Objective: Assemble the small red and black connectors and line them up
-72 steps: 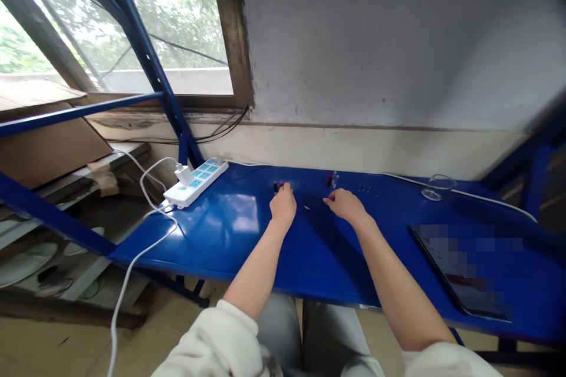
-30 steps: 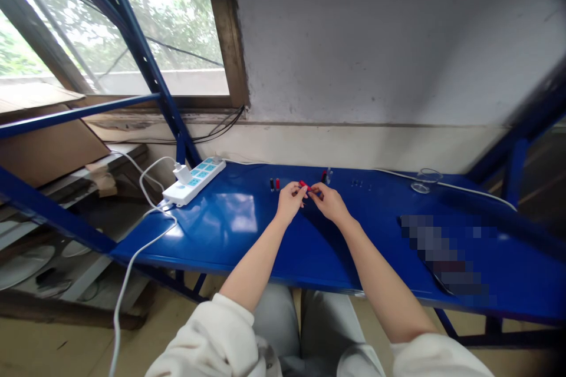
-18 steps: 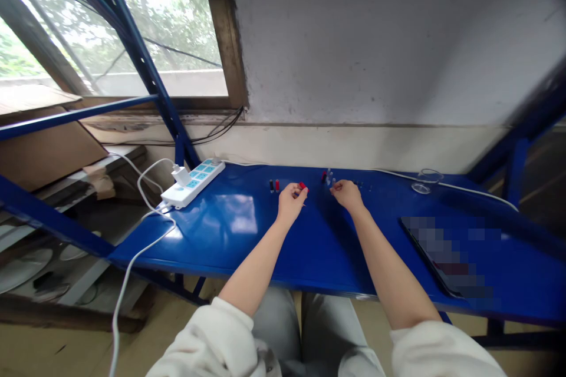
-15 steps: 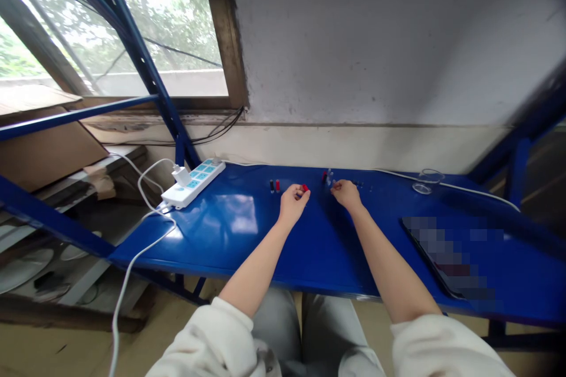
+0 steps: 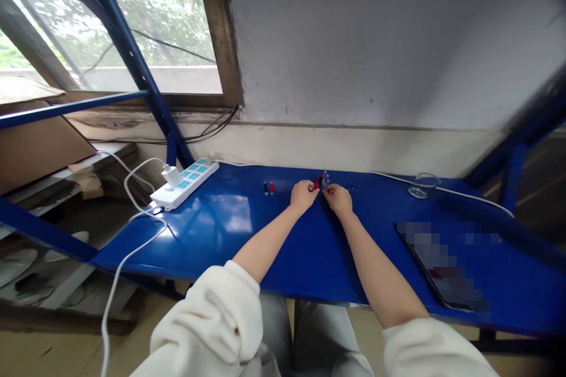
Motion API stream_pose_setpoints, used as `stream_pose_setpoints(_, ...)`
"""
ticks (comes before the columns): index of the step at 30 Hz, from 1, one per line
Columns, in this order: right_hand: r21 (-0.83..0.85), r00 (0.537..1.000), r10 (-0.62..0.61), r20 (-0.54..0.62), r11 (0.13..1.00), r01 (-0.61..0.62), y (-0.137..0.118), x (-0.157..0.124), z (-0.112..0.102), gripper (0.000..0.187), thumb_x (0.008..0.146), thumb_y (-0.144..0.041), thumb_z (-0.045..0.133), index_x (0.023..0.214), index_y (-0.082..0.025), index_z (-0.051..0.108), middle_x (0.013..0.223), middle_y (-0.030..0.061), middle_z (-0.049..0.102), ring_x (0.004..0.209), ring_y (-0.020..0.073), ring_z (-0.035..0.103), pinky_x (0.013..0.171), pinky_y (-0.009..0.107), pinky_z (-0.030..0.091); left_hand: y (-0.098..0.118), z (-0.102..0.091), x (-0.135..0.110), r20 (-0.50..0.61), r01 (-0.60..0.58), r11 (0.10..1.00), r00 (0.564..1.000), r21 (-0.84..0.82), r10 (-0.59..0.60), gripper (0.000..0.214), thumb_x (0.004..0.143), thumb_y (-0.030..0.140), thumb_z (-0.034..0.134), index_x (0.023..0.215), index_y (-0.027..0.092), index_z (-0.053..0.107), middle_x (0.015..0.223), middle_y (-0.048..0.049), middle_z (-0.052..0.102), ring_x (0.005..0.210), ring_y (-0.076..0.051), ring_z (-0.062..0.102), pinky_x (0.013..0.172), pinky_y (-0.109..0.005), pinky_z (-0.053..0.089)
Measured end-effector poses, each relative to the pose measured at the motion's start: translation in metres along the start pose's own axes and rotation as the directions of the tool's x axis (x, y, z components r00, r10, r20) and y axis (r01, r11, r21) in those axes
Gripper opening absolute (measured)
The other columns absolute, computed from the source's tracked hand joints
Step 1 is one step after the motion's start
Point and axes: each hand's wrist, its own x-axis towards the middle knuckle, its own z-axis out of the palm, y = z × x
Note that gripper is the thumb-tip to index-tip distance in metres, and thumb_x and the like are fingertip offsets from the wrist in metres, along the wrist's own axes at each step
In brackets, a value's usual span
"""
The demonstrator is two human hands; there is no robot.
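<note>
My left hand (image 5: 304, 195) is closed in a pinch on a small red piece (image 5: 317, 183), which shows at its fingertips. Close beside it, my right hand (image 5: 339, 201) has its fingertips pressed together; whatever they pinch is too small to make out. Just behind the fingers stand several small clear tubes (image 5: 326, 177), partly covered by my right hand. To the left of my hands, a small black-topped tube (image 5: 266, 188) and a small red tube (image 5: 272, 188) stand upright side by side.
The blue table (image 5: 283, 271) carries a white power strip (image 5: 186, 182) at the left, with a plug and cable. Tiny dark and clear bits (image 5: 354, 187) lie right of my hands. Farther right are a clear round dish (image 5: 418, 192) and a dark flat tablet-like object (image 5: 435, 265).
My left hand has moved right with the red piece, up close to my right hand. The view has shifted slightly. The black and red tubes still stand in place.
</note>
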Motion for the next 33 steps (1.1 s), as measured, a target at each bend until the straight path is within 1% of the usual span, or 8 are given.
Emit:
stream_pose_setpoints(8, -0.022, 1.000, -0.028, 0.009, 0.999, 0.028, 0.001, 0.000, 0.001, 0.021, 0.075, -0.034, 0.049, 0.084, -0.021, 0.063, 0.078, 0.0035, 0.066, 0.075, 0.0165, 0.060, 0.057, 0.022, 0.036, -0.007, 0.020, 0.017, -0.038, -0.032, 0.994, 0.999, 0.100, 0.036, 0.007, 0.069, 0.024, 0.059, 0.070, 0.018, 0.063, 0.071, -0.0044, 0.062, 0.067, -0.016, 0.056, 0.065, -0.026, 0.042)
stream_pose_setpoints(14, -0.040, 1.000, -0.030, 0.006, 0.999, 0.030, 0.001, 0.000, 0.000, 0.022, 0.076, -0.034, 0.049, 0.085, -0.020, 0.064, 0.081, 0.0052, 0.066, 0.076, 0.0172, 0.060, 0.059, 0.022, 0.037, -0.004, 0.020, 0.018, -0.014, -0.003, 0.985, 1.000, 0.171, 0.005, 0.006, 0.067, 0.023, 0.061, 0.068, 0.018, 0.064, 0.069, -0.0056, 0.062, 0.073, -0.019, 0.057, 0.071, -0.029, 0.042)
stream_pose_setpoints(19, -0.040, 1.000, -0.022, 0.016, 0.999, 0.022, -0.002, -0.002, -0.003, 0.023, 0.077, -0.035, 0.048, 0.085, -0.021, 0.065, 0.082, 0.0062, 0.067, 0.077, 0.0174, 0.060, 0.059, 0.022, 0.038, -0.001, 0.020, 0.018, -0.001, -0.001, 0.980, 1.000, 0.197, 0.001, 0.010, 0.067, 0.026, 0.060, 0.070, 0.018, 0.065, 0.070, -0.0067, 0.063, 0.075, -0.021, 0.058, 0.073, -0.032, 0.041)
stream_pose_setpoints(22, -0.051, 1.000, -0.015, 0.015, 0.999, 0.015, -0.003, -0.003, -0.004, 0.025, 0.077, -0.036, 0.048, 0.087, -0.020, 0.064, 0.083, 0.0068, 0.067, 0.078, 0.0179, 0.061, 0.060, 0.023, 0.038, -0.001, 0.020, 0.019, -0.001, 0.029, 0.978, 1.000, 0.208, -0.030, 0.012, 0.066, 0.029, 0.062, 0.070, 0.018, 0.065, 0.072, -0.0071, 0.063, 0.078, -0.023, 0.058, 0.075, -0.034, 0.041)
stream_pose_setpoints(25, -0.071, 1.000, -0.006, 0.028, 0.997, 0.008, -0.005, -0.005, -0.008, 0.026, 0.078, -0.037, 0.048, 0.089, -0.019, 0.064, 0.083, 0.0070, 0.066, 0.079, 0.0187, 0.061, 0.061, 0.023, 0.039, -0.002, 0.012, 0.014, 0.012, 0.036, 0.972, 0.999, 0.230, -0.039, 0.017, 0.065, 0.032, 0.064, 0.074, 0.017, 0.064, 0.075, -0.0084, 0.063, 0.083, -0.024, 0.057, 0.076, -0.035, 0.041)
stream_pose_setpoints(27, -0.108, 0.999, 0.014, 0.041, 0.994, -0.009, -0.007, -0.008, -0.011, 0.026, 0.077, -0.037, 0.049, 0.089, -0.019, 0.063, 0.083, 0.0078, 0.066, 0.080, 0.0197, 0.061, 0.062, 0.025, 0.039, -0.001, 0.001, 0.004, 0.026, 0.007, 0.971, 1.000, 0.241, -0.014, 0.021, 0.065, 0.031, 0.065, 0.080, 0.016, 0.064, 0.078, -0.0097, 0.062, 0.086, -0.025, 0.057, 0.077, -0.034, 0.041)
stream_pose_setpoints(30, -0.182, 0.998, 0.039, 0.044, 0.983, -0.030, -0.013, -0.014, -0.018, 0.024, 0.077, -0.035, 0.049, 0.086, -0.018, 0.063, 0.082, 0.0101, 0.065, 0.078, 0.0211, 0.061, 0.062, 0.026, 0.040, 0.002, -0.022, -0.019, 0.002, -0.005, 0.974, 1.000, 0.228, 0.005, 0.033, 0.070, 0.029, 0.060, 0.101, 0.017, 0.058, 0.085, -0.0116, 0.062, 0.086, -0.025, 0.058, 0.076, -0.032, 0.041)
stream_pose_setpoints(33, -0.203, 0.999, 0.029, 0.033, 0.979, -0.022, -0.023, -0.023, -0.023, 0.024, 0.079, -0.035, 0.046, 0.084, -0.017, 0.062, 0.080, 0.0118, 0.065, 0.074, 0.0208, 0.061, 0.059, 0.026, 0.039, 0.002, -0.044, -0.041, -0.078, 0.075, 0.968, 0.995, 0.239, -0.058, 0.050, 0.076, 0.030, 0.053, 0.123, 0.018, 0.041, 0.092, -0.0137, 0.060, 0.084, -0.026, 0.059, 0.076, -0.034, 0.041)
